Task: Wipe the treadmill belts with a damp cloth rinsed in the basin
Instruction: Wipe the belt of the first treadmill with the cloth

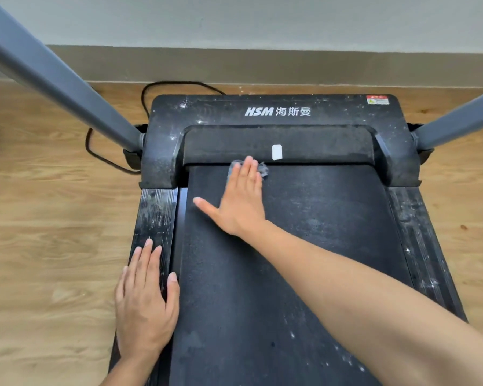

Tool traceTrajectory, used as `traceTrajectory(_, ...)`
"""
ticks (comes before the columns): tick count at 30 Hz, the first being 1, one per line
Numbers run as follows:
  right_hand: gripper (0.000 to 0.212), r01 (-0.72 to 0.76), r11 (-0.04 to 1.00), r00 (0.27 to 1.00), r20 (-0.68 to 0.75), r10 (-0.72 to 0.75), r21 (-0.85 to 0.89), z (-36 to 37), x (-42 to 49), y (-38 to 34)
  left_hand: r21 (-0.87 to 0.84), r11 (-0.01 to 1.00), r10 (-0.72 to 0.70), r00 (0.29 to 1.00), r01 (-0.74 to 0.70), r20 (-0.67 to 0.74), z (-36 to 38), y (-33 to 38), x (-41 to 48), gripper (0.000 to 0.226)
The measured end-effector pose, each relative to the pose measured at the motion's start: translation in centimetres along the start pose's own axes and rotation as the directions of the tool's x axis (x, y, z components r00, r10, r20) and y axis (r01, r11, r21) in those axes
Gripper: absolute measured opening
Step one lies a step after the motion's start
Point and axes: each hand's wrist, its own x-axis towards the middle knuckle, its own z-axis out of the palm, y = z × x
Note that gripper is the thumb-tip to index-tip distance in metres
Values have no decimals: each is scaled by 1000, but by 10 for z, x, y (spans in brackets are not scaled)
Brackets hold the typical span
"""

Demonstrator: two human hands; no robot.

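While the right grip [241, 196], fingers straight, presses the limp, seemingly damp cloth [263, 169] onto the belt [318, 240], its bunched edge suits pinching.

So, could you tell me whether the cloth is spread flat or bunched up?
Bunched up: the cloth shows as crumpled grey lumps either side of the right hand pressing it.

At the far edge of the belt [304, 260], a little left of its middle: cloth [264, 169], under the right hand [240, 199], just before the motor cover [276, 112]. On the left side rail [155, 215], toward its near end: left hand [145, 302], thumb at the belt's left edge. Along the belt's right edge: right side rail [418, 240]. On the floor [53, 232], left of the cover's left corner: cable [101, 157].
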Motion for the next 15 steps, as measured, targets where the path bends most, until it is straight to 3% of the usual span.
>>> traceTrajectory(3, 126, 172, 983, 984, 51, -169, -67, 8, 3, -17, -20, 1000, -8, 1000, 9, 11, -3, 1, 0, 65)
traceTrajectory(6, 116, 465, 873, 884, 123, -451, -144, 12, -2, -8, -23, 1000, -17, 1000, 17, 11, -5, 2, 1, 67)
traceTrajectory(8, 114, 552, 814, 834, 134, -536, -181, 11, -7, 8, -18, 1000, -13, 1000, 13, 12, -5, 4, 1, 68)
traceTrajectory(11, 114, 534, 825, 845, 115, -522, -184, 1, -17, 49, -16, 1000, -24, 999, 24, 23, -5, 3, 1, 69)
traceTrajectory(15, 112, 379, 907, 925, 57, -375, -183, -24, -37, 131, -30, 999, -29, 999, 29, 19, -4, 6, 1, 66)
